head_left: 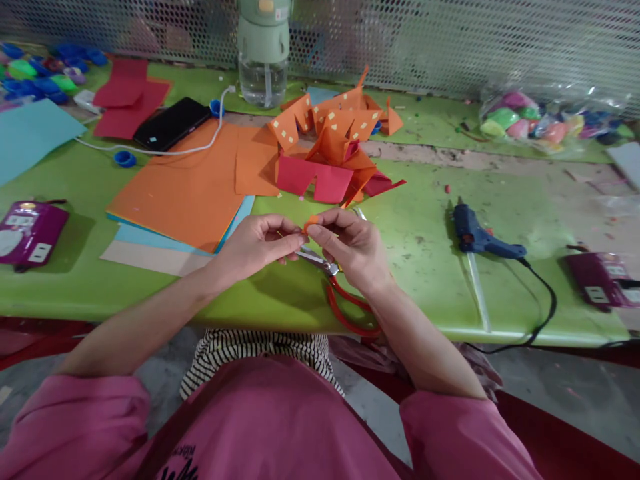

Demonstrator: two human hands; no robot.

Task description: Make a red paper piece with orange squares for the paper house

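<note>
Near table edge (280, 320) — hands (353, 250) pinch orange scrap (313, 221) — room rightward.

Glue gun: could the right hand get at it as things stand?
Likely yes: nothing stands between the right hand and the glue gun, though that hand pinches a small orange piece.

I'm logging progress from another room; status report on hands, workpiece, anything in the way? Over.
Right hand pinching small orange paper piece. Left hand close beside it, grip unclear. Red-handled scissors just below, possibly in the way.
</note>
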